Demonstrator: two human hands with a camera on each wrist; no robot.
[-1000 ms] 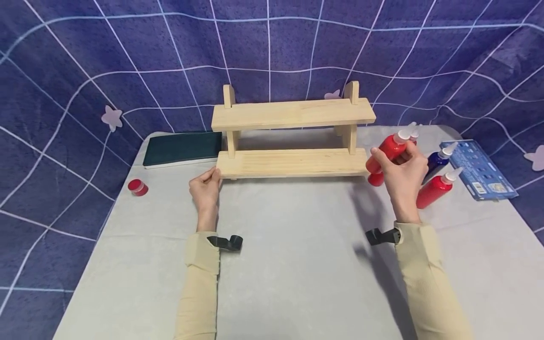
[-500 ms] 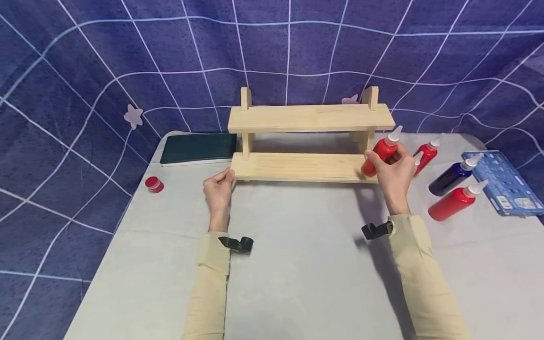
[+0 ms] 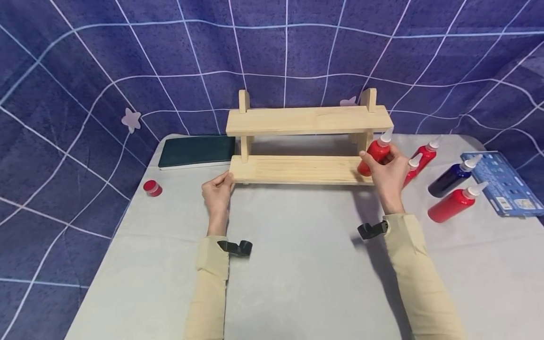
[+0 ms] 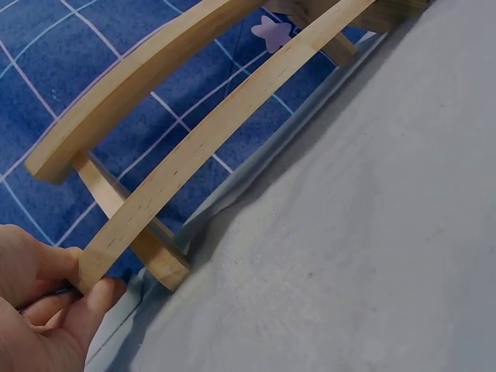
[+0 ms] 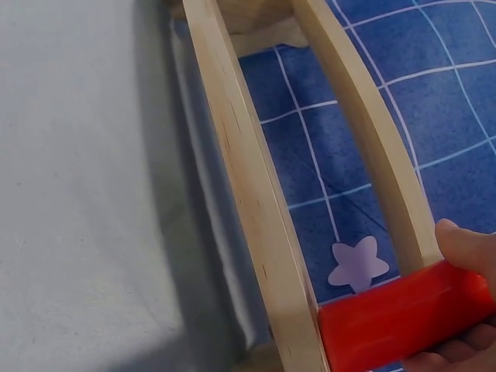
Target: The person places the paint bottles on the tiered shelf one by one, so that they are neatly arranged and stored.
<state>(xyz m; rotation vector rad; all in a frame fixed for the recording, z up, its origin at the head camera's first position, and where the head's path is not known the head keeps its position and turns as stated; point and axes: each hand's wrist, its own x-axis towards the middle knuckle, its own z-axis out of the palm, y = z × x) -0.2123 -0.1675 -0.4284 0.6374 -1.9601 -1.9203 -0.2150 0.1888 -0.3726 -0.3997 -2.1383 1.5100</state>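
Observation:
A two-tier wooden shelf (image 3: pixel 293 169) stands at the back of the table. My left hand (image 3: pixel 217 193) pinches the left end of its lower board, thumb on one side and fingers on the other in the left wrist view (image 4: pixel 46 306). At the board's right end, my right hand (image 3: pixel 390 177) grips a red squeeze bottle (image 3: pixel 377 153) with a white pointed cap. The right wrist view has the base of this red bottle (image 5: pixel 403 314) against the lower board, touching or nearly so. Its cap lies outside that view.
Right of the shelf stand two more red bottles (image 3: pixel 425 156), a dark blue bottle (image 3: pixel 449 180) and another red bottle (image 3: pixel 451 206). A blue flat box (image 3: pixel 501 184) lies beyond them. At left are a dark green book (image 3: pixel 197 150) and a small red-lidded jar (image 3: pixel 152 188).
My right hand has carried the red bottle left and down onto the right end of the lower board. The left hand keeps its pinch. The head view has shifted.

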